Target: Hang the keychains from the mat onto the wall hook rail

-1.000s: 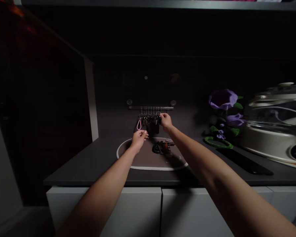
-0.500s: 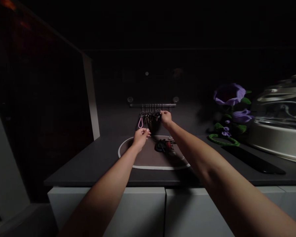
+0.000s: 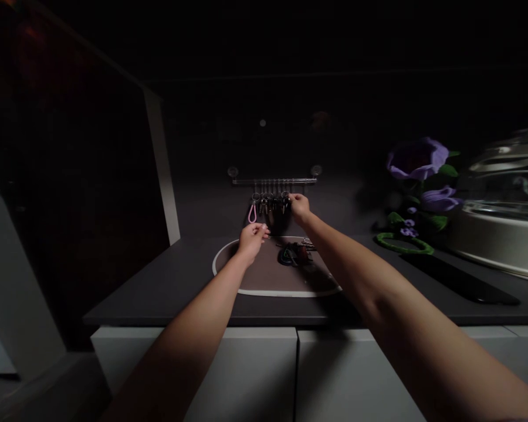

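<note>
My right hand (image 3: pixel 300 206) is raised to the wall rail (image 3: pixel 273 181), its fingers pinched at a key ring (image 3: pixel 285 196) near the right end of the hanging row. Several bunches of keys (image 3: pixel 266 205) hang from hooks on that rail. At the row's left end a pink loop strap (image 3: pixel 252 213) dangles. My left hand (image 3: pixel 251 240) hovers below the strap, over the mat, with thumb and fingers pinched together; whatever is between them is too small to make out. On the brown mat (image 3: pixel 259 275) lies a dark pile of keys and cords (image 3: pixel 293 254) with a reddish piece.
The dark counter (image 3: pixel 158 281) runs above white cabinet doors (image 3: pixel 255 363). To the right stand purple fabric flowers (image 3: pixel 418 161) with a green ring base (image 3: pixel 391 245), a long black flat object (image 3: pixel 462 280) and a large cream-and-clear domed appliance (image 3: pixel 506 234).
The camera view has shifted slightly, so the rail and counter appear a little higher. Both hands keep nearly the same places, the right one still at the key ring.
</note>
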Tool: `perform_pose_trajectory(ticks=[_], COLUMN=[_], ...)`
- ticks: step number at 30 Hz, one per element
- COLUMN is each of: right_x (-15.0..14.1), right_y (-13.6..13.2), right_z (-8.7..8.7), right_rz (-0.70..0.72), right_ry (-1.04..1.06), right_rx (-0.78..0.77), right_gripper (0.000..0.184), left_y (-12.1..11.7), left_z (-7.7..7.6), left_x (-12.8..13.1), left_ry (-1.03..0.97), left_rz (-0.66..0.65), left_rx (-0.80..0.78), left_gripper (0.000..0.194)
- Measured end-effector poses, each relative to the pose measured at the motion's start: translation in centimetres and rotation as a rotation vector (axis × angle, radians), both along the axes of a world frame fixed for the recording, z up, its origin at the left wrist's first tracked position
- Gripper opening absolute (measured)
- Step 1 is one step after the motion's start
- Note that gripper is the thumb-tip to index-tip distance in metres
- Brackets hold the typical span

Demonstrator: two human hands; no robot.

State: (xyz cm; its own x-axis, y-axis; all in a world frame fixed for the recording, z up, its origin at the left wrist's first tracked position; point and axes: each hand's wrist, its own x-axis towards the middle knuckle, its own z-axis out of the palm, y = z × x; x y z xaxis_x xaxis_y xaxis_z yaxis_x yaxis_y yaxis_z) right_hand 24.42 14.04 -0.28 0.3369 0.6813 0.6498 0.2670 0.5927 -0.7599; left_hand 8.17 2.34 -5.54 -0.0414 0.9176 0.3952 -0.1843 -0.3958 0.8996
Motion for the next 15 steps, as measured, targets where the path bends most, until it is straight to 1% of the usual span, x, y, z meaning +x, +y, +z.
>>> perform_pose_trajectory(ticks=[4,15], right_x=[0.1,0.3], right_y=[-0.8,-1.8], right_z=[0.1,0.2], right_rz=[0.015,0.084], right_ry=[0.100,0.067], right_rx=[-0.089,-0.097], right_gripper=[0.026,0.019], left_y=[0.0,-0.3], left_z=[0.0,0.0], left_x=[-0.1,-0.1], left_ry=[0.014,0.038], left_rz=[0.014,0.017], left_rx=[-0.006,-0.024], left_gripper=[0.014,0.010])
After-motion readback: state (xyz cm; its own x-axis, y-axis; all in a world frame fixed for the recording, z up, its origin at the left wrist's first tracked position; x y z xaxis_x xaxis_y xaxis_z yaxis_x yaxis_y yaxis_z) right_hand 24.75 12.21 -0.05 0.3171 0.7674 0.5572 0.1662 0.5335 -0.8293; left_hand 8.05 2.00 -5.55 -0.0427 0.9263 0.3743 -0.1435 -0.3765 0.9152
